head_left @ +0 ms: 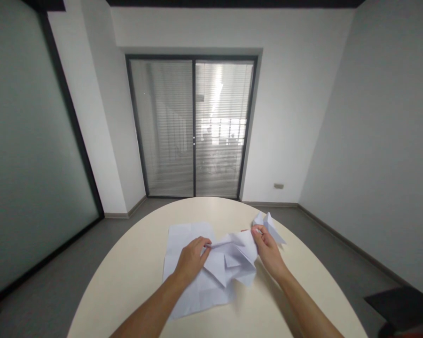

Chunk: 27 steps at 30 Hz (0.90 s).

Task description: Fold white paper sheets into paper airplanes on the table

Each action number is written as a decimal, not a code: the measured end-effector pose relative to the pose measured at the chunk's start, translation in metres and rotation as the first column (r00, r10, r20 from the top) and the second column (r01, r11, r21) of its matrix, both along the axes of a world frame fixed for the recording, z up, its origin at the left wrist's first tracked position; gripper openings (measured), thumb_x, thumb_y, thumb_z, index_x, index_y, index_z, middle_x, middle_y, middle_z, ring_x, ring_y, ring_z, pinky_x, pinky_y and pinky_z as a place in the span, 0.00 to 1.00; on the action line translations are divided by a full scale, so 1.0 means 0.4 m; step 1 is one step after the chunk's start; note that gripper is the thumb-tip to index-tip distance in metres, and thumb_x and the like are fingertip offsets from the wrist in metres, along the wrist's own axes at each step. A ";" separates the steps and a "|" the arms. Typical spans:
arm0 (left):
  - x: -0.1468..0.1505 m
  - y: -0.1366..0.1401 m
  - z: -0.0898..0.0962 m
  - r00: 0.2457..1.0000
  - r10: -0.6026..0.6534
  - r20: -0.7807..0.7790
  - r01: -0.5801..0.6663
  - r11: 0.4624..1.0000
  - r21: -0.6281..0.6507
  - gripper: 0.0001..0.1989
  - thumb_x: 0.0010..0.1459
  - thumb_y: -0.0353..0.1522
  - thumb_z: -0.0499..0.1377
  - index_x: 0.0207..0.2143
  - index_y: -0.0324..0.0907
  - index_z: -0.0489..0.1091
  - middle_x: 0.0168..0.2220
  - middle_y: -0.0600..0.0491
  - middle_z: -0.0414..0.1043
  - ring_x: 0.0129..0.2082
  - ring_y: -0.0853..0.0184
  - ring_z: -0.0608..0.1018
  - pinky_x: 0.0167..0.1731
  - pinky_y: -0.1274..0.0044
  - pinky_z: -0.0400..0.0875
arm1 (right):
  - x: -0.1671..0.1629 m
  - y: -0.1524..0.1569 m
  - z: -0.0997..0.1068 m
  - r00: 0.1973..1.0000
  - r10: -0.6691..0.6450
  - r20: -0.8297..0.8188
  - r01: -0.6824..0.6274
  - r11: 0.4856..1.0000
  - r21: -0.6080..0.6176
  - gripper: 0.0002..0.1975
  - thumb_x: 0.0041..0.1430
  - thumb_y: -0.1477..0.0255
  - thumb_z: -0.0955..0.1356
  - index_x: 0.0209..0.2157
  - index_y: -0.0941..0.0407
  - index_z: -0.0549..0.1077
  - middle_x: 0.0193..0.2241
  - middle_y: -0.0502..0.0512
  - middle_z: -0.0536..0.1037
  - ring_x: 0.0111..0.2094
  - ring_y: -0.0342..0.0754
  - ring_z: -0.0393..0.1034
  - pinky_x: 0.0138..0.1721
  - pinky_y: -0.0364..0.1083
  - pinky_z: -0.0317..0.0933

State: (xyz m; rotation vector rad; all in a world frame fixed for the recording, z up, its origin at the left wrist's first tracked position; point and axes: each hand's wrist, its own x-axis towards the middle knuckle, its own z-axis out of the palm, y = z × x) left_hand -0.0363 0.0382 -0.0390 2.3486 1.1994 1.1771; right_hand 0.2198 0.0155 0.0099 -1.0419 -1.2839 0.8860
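Note:
Between my two hands is a creased sheet of white paper (238, 256), partly folded and lifted off the table. My left hand (193, 256) pinches its left edge between thumb and fingers. At its upper right corner, my right hand (267, 249) is closed on the paper as well. Beneath my left hand a flat white sheet (183, 300) with fold lines lies on the table. Just beyond my right hand stands a folded white paper shape (273, 228) with pointed tips, partly hidden by the fingers.
The round cream table (127, 281) fills the lower middle. Past its far edge is a glass double door (162, 141) with blinds. A dark chair (402, 305) is at the lower right. A frosted glass panel (28, 155) stands on the left.

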 end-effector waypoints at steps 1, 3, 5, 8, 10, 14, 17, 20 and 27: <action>0.002 0.000 0.001 0.999 0.014 0.036 -0.013 0.999 -0.031 0.06 0.65 0.32 0.53 0.41 0.45 0.69 0.39 0.53 0.75 0.40 0.63 0.77 0.42 0.73 0.70 | 0.002 0.003 -0.005 0.999 -0.016 -0.027 0.016 1.000 -0.002 0.22 0.56 0.46 0.66 0.36 0.51 0.63 0.21 0.46 0.73 0.19 0.45 0.65 0.19 0.42 0.56; 0.005 0.001 0.002 0.991 0.053 0.119 -0.041 0.994 -0.098 0.07 0.66 0.35 0.52 0.40 0.45 0.68 0.35 0.53 0.75 0.34 0.64 0.78 0.37 0.75 0.70 | 0.006 0.012 -0.017 0.997 -0.052 -0.052 0.052 0.999 -0.008 0.23 0.55 0.47 0.67 0.38 0.51 0.64 0.16 0.42 0.67 0.16 0.42 0.60 0.17 0.40 0.50; 0.009 0.005 0.000 0.974 0.082 0.209 -0.049 0.986 -0.161 0.09 0.67 0.38 0.50 0.42 0.44 0.67 0.31 0.54 0.75 0.30 0.65 0.78 0.33 0.76 0.69 | 0.008 0.020 -0.029 0.995 -0.084 -0.045 0.085 0.996 0.010 0.25 0.55 0.47 0.68 0.43 0.51 0.66 0.18 0.42 0.69 0.18 0.43 0.63 0.19 0.40 0.54; 0.013 0.015 -0.006 0.933 0.102 0.344 -0.022 0.973 -0.229 0.12 0.67 0.42 0.50 0.43 0.44 0.65 0.28 0.54 0.73 0.27 0.65 0.77 0.29 0.77 0.69 | 0.004 0.026 -0.043 0.992 -0.125 0.000 0.125 0.992 0.030 0.28 0.53 0.48 0.70 0.49 0.50 0.66 0.31 0.51 0.78 0.31 0.48 0.72 0.30 0.44 0.65; 0.014 0.020 -0.009 0.897 0.121 0.425 -0.010 0.967 -0.255 0.14 0.67 0.44 0.50 0.44 0.44 0.65 0.30 0.54 0.73 0.26 0.65 0.78 0.27 0.77 0.69 | -0.002 0.024 -0.049 0.998 -0.053 0.021 0.054 0.998 -0.029 0.33 0.51 0.50 0.72 0.54 0.49 0.65 0.43 0.55 0.79 0.39 0.51 0.74 0.38 0.47 0.68; 0.014 0.023 -0.007 0.835 0.191 0.516 -0.053 0.962 -0.269 0.17 0.66 0.47 0.50 0.45 0.44 0.65 0.35 0.52 0.73 0.24 0.66 0.77 0.26 0.77 0.71 | -0.013 0.015 -0.062 0.987 0.155 -0.038 -0.160 0.959 -0.236 0.45 0.47 0.54 0.76 0.61 0.52 0.56 0.43 0.59 0.80 0.39 0.55 0.77 0.41 0.53 0.70; 0.014 0.021 -0.002 0.808 0.228 0.543 -0.089 0.959 -0.270 0.18 0.65 0.48 0.50 0.44 0.45 0.65 0.33 0.54 0.72 0.21 0.67 0.76 0.25 0.77 0.71 | -0.016 0.012 -0.067 0.983 0.162 -0.084 -0.180 0.936 -0.303 0.44 0.45 0.55 0.77 0.60 0.55 0.60 0.38 0.58 0.82 0.38 0.55 0.77 0.41 0.52 0.70; 0.019 0.018 0.003 0.767 0.248 0.592 -0.092 0.955 -0.281 0.18 0.64 0.49 0.51 0.43 0.45 0.65 0.31 0.56 0.70 0.22 0.67 0.76 0.25 0.77 0.71 | -0.014 0.009 -0.063 0.988 0.145 -0.048 -0.152 0.914 -0.375 0.30 0.48 0.52 0.75 0.48 0.57 0.73 0.34 0.58 0.82 0.33 0.53 0.77 0.36 0.49 0.69; 0.023 0.030 0.006 0.638 0.309 0.705 -0.064 0.934 -0.352 0.22 0.60 0.51 0.55 0.46 0.45 0.62 0.33 0.56 0.68 0.25 0.67 0.76 0.23 0.77 0.74 | -0.002 -0.015 -0.028 0.942 0.336 0.002 -0.327 0.918 -0.227 0.23 0.53 0.55 0.73 0.45 0.54 0.76 0.40 0.57 0.82 0.40 0.54 0.76 0.45 0.51 0.67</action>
